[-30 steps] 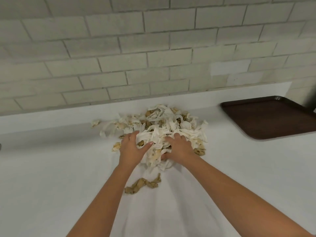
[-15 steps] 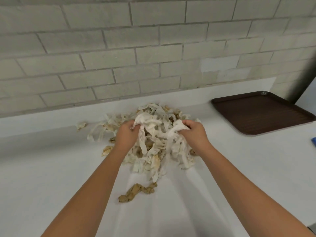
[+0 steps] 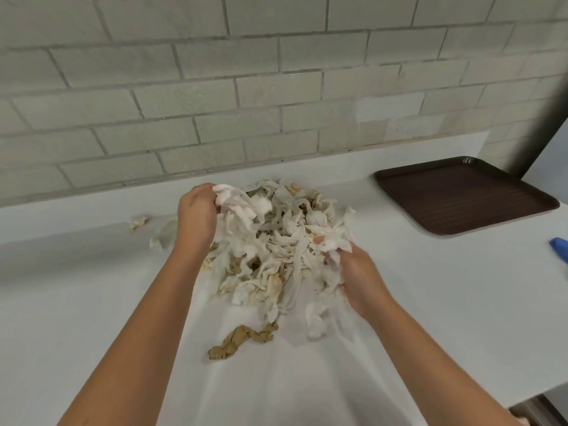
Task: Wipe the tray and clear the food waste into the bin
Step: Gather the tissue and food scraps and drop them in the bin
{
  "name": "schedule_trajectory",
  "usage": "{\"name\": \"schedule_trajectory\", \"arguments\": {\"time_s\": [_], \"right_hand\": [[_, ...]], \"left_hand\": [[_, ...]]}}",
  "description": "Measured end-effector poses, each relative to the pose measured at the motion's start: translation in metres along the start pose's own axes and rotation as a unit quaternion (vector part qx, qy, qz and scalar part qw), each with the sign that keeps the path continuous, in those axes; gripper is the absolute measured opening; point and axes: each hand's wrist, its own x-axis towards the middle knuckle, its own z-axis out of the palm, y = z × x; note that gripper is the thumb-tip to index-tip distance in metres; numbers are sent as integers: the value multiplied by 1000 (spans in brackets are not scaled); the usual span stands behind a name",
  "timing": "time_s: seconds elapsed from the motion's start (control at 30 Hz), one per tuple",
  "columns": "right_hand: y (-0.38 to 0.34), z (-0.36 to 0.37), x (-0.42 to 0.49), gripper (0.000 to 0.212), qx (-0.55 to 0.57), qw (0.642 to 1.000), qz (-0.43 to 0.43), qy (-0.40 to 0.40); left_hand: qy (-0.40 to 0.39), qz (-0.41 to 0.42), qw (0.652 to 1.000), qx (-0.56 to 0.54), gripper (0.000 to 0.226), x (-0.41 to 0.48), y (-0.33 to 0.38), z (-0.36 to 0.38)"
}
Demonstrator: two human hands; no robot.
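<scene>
From the head camera I see my left hand (image 3: 196,215) clenched on a wad of white paper at the far left edge of the pile of soiled paper scraps (image 3: 276,241), and my right hand (image 3: 358,276) gripping strands at its near right side, the heap resting on the white counter (image 3: 92,302). A brown crumpled strip (image 3: 239,341) lies alone just in front of the pile. The brown tray (image 3: 461,195) sits well apart to the right against the brick wall (image 3: 276,87), with a blue object (image 3: 560,245) at the right edge.
</scene>
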Motion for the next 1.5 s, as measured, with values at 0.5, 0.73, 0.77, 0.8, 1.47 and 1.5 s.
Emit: {"name": "schedule_trajectory", "arguments": {"time_s": [0.5,0.73,0.77,0.8,1.47,1.5], "right_hand": [[90,13,25,37,-496,858,-101,-89],[37,-4,13,25,-173,981,-85,6],[29,-6,10,26,-122,990,-73,15],[21,-7,6,18,-85,994,-73,17],[53,20,-20,25,-257,956,-138,8],[51,12,-14,25,-303,942,-142,35]], "left_hand": [[-127,-54,949,283,37,-15,-104,10],[-40,-10,990,135,24,-18,-49,-5],[-34,-20,993,111,22,-20,-43,-7],[-28,-34,996,83,19,-21,-38,-8],[-173,41,900,398,72,-137,-134,-31],[-167,70,888,423,73,-140,-142,-27]]}}
